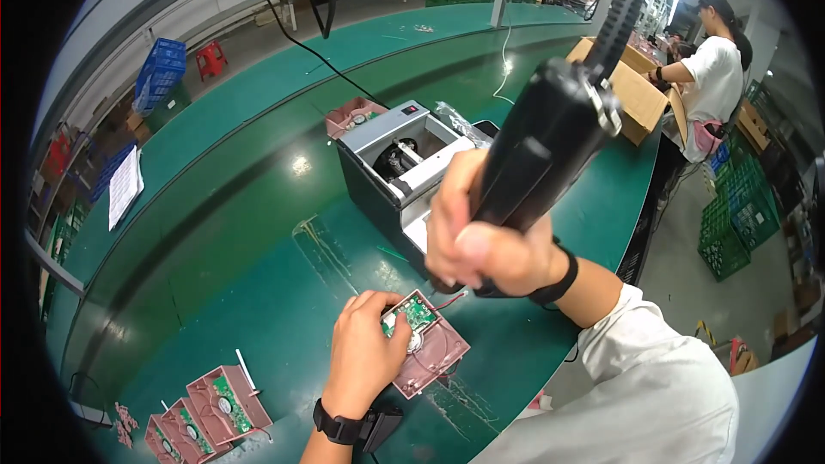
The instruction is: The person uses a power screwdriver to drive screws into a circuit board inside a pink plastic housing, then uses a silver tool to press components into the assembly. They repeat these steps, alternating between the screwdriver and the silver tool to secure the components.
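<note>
A: Where is the piece being worked on?

B: The open pink housing [434,354] lies on the green bench [279,318], just on the person's side of the black-and-grey machine [417,180].

A: And the hands?

B: The left hand [365,344] has its grip closed on the housing's left side, thumb beside the circuit board [418,316]. The right hand [507,249], its grip wrapped around a black handheld tool [546,142], is raised across the view of the machine's right side. The tool is blurred; its working end cannot be told.

A: How might this steadying be done well?

B: Probably by keeping the housing flat, pressing on its wall rather than the board, and keeping the thumb clear of the tool. The loose red wire [451,300], toward the machine, would best stay outside.

A: Anything else near?

B: Three more pink housings [206,412], left of the machine and nearer the person.
</note>
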Motion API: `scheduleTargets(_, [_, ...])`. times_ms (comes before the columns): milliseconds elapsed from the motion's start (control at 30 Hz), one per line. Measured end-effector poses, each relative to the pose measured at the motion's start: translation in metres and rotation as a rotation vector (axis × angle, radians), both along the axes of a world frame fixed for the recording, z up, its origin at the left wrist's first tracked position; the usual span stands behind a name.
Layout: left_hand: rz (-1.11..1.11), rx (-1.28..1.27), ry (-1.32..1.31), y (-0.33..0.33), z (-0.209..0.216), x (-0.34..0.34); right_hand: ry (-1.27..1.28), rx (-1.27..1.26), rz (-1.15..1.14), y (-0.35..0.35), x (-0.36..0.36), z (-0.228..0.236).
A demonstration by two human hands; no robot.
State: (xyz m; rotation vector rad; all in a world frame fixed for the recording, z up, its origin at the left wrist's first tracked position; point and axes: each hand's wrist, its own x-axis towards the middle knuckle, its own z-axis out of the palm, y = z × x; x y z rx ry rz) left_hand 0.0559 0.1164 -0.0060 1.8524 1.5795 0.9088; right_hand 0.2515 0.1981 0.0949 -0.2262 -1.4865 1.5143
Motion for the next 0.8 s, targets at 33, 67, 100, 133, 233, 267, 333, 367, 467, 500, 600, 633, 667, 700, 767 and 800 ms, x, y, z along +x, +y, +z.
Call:
scheduleTargets(33, [-0.001, 0.012, 0.008, 0.0, 0.001, 0.001, -0.004, 0.0, -0.012, 0.0, -0.006, -0.004])
scheduleTargets(67, [0.0, 0.025, 0.017, 0.0, 0.001, 0.003, -0.014, 0.069, -0.045, 0.001, -0.013, -0.01])
scheduleTargets(100, [0.007, 0.034, 0.028, -0.001, 0.001, 0.003, -0.023, 0.135, -0.07, 0.003, -0.019, -0.017])
scheduleTargets(133, [0.004, 0.031, 0.026, 0.0, 0.0, 0.003, -0.032, 0.201, -0.095, 0.005, -0.023, -0.022])
scheduleTargets(233, [0.005, 0.073, 0.002, 0.0, -0.003, 0.005, -0.088, 0.189, -0.091, 0.01, -0.023, -0.028])
scheduleTargets(267, [0.011, 0.069, -0.001, 0.0, -0.004, 0.005, -0.116, 0.185, -0.087, 0.012, -0.023, -0.029])
scheduleTargets(333, [0.008, 0.08, 0.004, 0.001, -0.005, 0.006, -0.111, 0.167, -0.069, 0.013, -0.023, -0.032])
scheduleTargets(367, [0.002, 0.085, 0.006, 0.001, -0.005, 0.005, -0.103, 0.152, -0.063, 0.014, -0.023, -0.033])
scheduleTargets(467, [-0.004, 0.088, -0.013, 0.001, -0.007, 0.003, -0.105, 0.13, -0.057, 0.015, -0.026, -0.036])
scheduleTargets(500, [-0.009, 0.091, -0.02, 0.001, -0.007, 0.002, -0.114, 0.124, -0.061, 0.015, -0.027, -0.036])
scheduleTargets(600, [-0.005, 0.09, -0.028, 0.002, -0.008, 0.002, -0.125, 0.103, -0.049, 0.015, -0.028, -0.037])
scheduleTargets(633, [-0.005, 0.091, -0.029, 0.001, -0.008, 0.002, -0.124, 0.088, -0.038, 0.015, -0.028, -0.037])
scheduleTargets(667, [-0.003, 0.09, -0.029, 0.0, -0.008, 0.001, -0.123, 0.073, -0.026, 0.015, -0.029, -0.037])
scheduleTargets(700, [-0.001, 0.084, -0.02, 0.0, -0.007, 0.001, -0.121, 0.074, -0.027, 0.015, -0.029, -0.037])
scheduleTargets(767, [0.0, 0.071, -0.001, 0.001, -0.006, 0.0, -0.139, 0.052, -0.006, 0.015, -0.029, -0.037])
scheduleTargets(800, [-0.003, 0.073, 0.003, 0.0, -0.004, -0.001, -0.147, 0.041, 0.004, 0.015, -0.029, -0.037])
